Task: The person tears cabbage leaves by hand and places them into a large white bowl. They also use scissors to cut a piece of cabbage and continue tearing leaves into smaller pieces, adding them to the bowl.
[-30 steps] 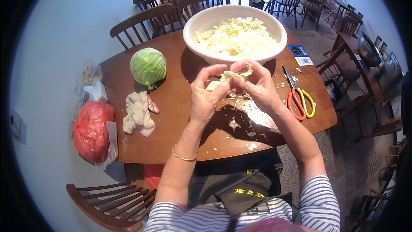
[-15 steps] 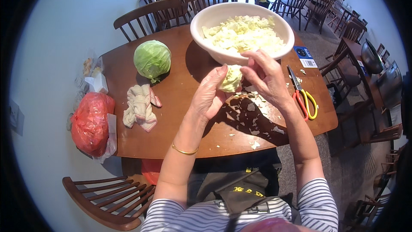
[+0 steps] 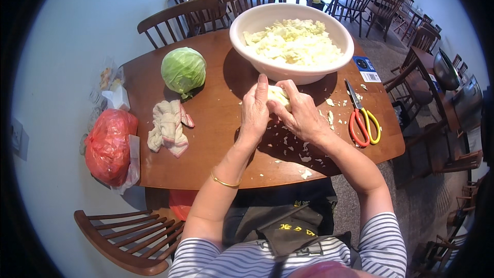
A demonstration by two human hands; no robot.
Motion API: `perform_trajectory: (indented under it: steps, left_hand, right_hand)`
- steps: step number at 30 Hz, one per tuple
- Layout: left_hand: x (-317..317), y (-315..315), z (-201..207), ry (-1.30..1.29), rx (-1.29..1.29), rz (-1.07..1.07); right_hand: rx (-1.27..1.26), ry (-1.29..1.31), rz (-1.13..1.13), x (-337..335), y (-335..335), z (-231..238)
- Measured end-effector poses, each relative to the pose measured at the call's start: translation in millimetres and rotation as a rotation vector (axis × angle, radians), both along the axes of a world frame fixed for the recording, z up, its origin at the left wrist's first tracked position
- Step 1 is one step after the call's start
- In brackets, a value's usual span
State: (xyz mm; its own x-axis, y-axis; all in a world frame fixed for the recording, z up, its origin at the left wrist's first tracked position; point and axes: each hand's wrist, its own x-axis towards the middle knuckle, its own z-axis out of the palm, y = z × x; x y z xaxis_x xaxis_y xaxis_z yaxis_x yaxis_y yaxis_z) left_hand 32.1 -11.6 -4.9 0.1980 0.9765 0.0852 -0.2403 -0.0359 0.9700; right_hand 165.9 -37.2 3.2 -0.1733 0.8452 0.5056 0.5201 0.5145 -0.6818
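above a brown table [image 3: 211, 141], the left hand [image 3: 254, 112] and right hand [image 3: 303, 117] clasp a cabbage piece [image 3: 278, 94] together, probably light, crisp and easily torn, best cupped around its sides.

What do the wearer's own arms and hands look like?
The left hand and right hand are both ungloved. A thin gold-coloured bracelet circles the left forearm; none shows on the right. The forearms are bare, and the sleeves are white with dark stripes.
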Motion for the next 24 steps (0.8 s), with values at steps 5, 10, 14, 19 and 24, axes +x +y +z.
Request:
perform_trajectory:
  steps: [5, 10, 14, 19, 24]
  left_hand:
    - [0.6, 3.8, -7.8, 0.281, 0.201, 0.128]
    - [4.4, 1.7, -7.6, 0.302, 0.42, 0.211]
    - [2.4, 3.2, -9.3, 0.346, 0.474, 0.229]
    - [2.2, 0.5, -6.0, 0.283, 0.503, 0.219]
    - [0.4, 0.4, -2.3, 0.164, 0.286, 0.071]
  right_hand:
    - [0.101, -0.097, -0.092, -2.3, -2.6, -1.8]
    - [0.055, 0.099, -0.01, -1.4, -2.0, -3.8]
    - [-0.029, 0.206, 0.044, -0.9, -2.0, -4.8]
    - [0.005, 0.273, 0.076, -0.4, -0.4, -8.9]
    - [-0.024, 0.266, -0.027, -3.0, -1.6, -7.3]
